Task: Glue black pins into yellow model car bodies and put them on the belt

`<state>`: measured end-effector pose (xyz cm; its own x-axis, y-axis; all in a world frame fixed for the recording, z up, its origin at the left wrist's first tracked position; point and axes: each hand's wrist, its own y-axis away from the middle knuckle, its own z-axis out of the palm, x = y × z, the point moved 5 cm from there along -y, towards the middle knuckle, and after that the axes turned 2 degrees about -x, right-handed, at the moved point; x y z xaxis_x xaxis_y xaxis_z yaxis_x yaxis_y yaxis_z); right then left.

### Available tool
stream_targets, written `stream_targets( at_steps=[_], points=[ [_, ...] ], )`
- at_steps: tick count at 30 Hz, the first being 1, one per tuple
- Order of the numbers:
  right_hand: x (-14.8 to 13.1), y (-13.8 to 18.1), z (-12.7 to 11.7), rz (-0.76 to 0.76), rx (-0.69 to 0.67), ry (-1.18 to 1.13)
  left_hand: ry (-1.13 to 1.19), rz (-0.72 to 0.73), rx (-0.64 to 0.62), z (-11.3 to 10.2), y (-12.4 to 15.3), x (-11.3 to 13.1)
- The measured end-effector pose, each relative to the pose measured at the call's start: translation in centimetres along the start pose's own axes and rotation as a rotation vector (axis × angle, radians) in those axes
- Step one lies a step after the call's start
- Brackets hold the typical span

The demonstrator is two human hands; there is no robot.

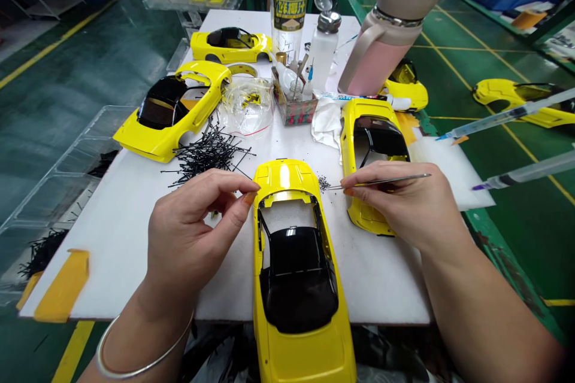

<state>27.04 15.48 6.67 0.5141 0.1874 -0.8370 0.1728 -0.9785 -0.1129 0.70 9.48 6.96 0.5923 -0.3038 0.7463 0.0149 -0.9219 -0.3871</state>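
A yellow model car body (305, 350) with a black roof lies lengthwise in front of me, its near end over the table's edge. My left hand (193, 227) is closed in a pinch at the body's far left corner; whatever sits between thumb and forefinger is too small to make out. Metal tweezers (415, 177) are held in my right hand (399, 197), their tips pointing left at a scatter of tiny black bits (323, 183) on the white board. Beneath that hand rests a second yellow car body (371, 109).
Thin black sticks (209, 155) are heaped behind my left hand. Farther back stand another yellow body (164, 114), a small box of tools (294, 111), a clear bottle (287, 6), a pump bottle (326, 48) and a pink flask (381, 42). Syringes (516, 114) jut in from the right.
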Motion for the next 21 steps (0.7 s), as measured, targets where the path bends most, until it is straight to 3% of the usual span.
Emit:
stream_targets(
  at_steps=[21],
  points=[
    [0.17,0.04,0.19,-0.039,-0.023,0.028,-0.015,0.002,0.0,-0.13,-0.06,-0.04]
  ],
)
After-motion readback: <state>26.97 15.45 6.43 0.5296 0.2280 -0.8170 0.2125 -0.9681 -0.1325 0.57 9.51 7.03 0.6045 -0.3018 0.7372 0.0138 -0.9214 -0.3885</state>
